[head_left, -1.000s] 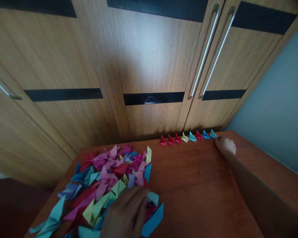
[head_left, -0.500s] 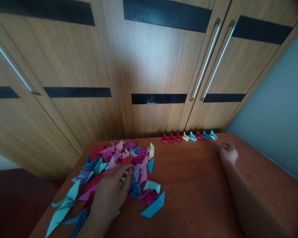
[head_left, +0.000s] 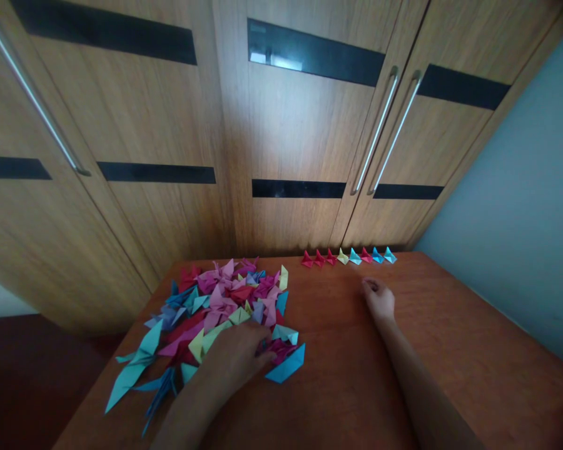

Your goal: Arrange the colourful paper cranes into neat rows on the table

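My left hand (head_left: 241, 353) reaches into a heap of folded paper origami (head_left: 220, 306) in pink, red, blue, green and yellow. Its thumb and fingers are bent together beside a magenta origami piece (head_left: 281, 350); what lies between the fingertips is hidden. Just right of that hand is a flat blue folded piece (head_left: 288, 365). My right hand (head_left: 380, 300) rests over the bare tabletop with its fingers curled closed, and nothing shows in it. Behind it, a row of small origami pieces (head_left: 342, 257) in red, yellow and blue stands along the table's back edge.
The reddish-brown wooden table (head_left: 338, 375) stands against a wooden wardrobe (head_left: 295, 137) with long metal handles (head_left: 378, 131). A pale blue wall (head_left: 511, 219) rises at the right. Long green and blue origami pieces (head_left: 136, 369) lie toward the table's left edge.
My left hand has moved right and slightly nearer within the heap, uncovering yellow and green pieces. My right hand has shifted left, away from the row's right end. The camera view has tilted a little.
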A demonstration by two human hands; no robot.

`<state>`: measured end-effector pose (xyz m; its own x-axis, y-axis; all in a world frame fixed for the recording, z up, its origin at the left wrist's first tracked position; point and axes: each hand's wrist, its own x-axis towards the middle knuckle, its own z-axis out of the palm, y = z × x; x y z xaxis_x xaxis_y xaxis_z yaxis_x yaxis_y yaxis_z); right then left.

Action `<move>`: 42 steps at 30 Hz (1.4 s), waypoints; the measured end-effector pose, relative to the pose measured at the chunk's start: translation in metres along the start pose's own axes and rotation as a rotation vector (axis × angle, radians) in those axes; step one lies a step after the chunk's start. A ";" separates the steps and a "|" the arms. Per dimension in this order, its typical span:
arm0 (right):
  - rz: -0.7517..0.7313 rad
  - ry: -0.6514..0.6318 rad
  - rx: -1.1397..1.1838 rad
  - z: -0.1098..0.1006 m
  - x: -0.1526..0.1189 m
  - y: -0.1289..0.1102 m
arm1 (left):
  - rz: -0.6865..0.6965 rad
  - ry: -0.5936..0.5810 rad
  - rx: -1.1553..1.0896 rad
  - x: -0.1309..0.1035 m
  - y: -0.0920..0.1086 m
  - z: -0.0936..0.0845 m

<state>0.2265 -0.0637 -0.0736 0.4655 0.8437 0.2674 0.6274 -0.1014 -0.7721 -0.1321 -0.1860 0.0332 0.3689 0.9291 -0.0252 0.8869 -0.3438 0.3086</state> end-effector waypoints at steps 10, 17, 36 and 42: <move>-0.207 -0.306 0.062 0.027 -0.041 -0.037 | 0.016 -0.058 0.006 -0.001 0.003 0.012; -0.194 -0.327 0.144 0.023 -0.039 -0.038 | 0.055 -0.017 -0.112 0.000 0.002 0.003; -0.141 -0.588 0.559 0.022 -0.067 -0.074 | -0.052 0.289 -0.454 0.005 -0.001 -0.011; -0.324 -0.847 0.630 0.009 -0.102 -0.110 | -0.073 0.328 -0.454 0.008 0.002 -0.006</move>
<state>0.1039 -0.1338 -0.0211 -0.3925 0.8944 0.2145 0.1000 0.2733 -0.9567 -0.1296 -0.1787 0.0394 0.1407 0.9670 0.2125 0.6717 -0.2509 0.6970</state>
